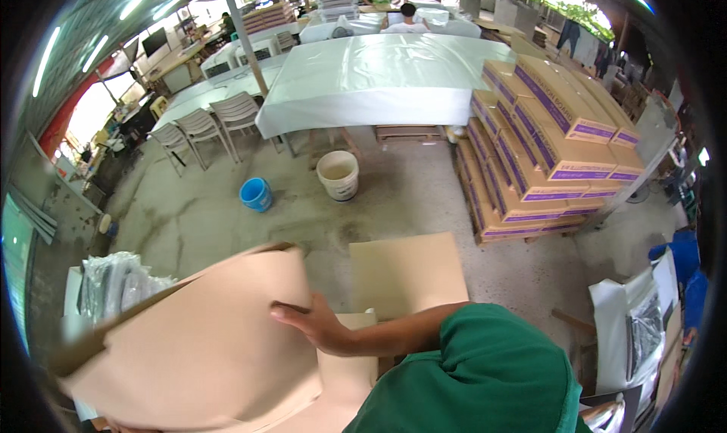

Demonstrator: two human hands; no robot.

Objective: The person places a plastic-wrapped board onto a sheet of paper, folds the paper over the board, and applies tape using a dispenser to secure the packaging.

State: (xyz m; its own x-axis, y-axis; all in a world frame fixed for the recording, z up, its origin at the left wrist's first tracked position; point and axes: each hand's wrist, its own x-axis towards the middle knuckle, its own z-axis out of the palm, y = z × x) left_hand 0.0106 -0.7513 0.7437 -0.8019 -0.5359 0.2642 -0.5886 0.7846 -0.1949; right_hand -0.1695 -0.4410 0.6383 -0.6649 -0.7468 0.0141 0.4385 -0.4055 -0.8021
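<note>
A large brown cardboard carton (204, 334), folded flat or partly so, is tilted up at the lower left, its left end blurred. My right hand (322, 328) grips its right edge, with the thumb on the near face. At the bottom left only a sliver of my left hand (113, 425) shows, closed at the carton's lower edge; most of that hand is hidden. Under and beside the carton lie more brown cardboard pieces (348, 365). Farther off, a flat cardboard sheet (409, 274) rests on the floor.
Stacked boxes with purple stripes (560, 153) stand on a pallet at right. A white bucket (338, 177) and a blue bucket (256, 196) stand ahead. Beyond are a white-covered table (379, 77), chairs (204, 126) and people. Plastic-wrapped bundles (121, 285) sit at left.
</note>
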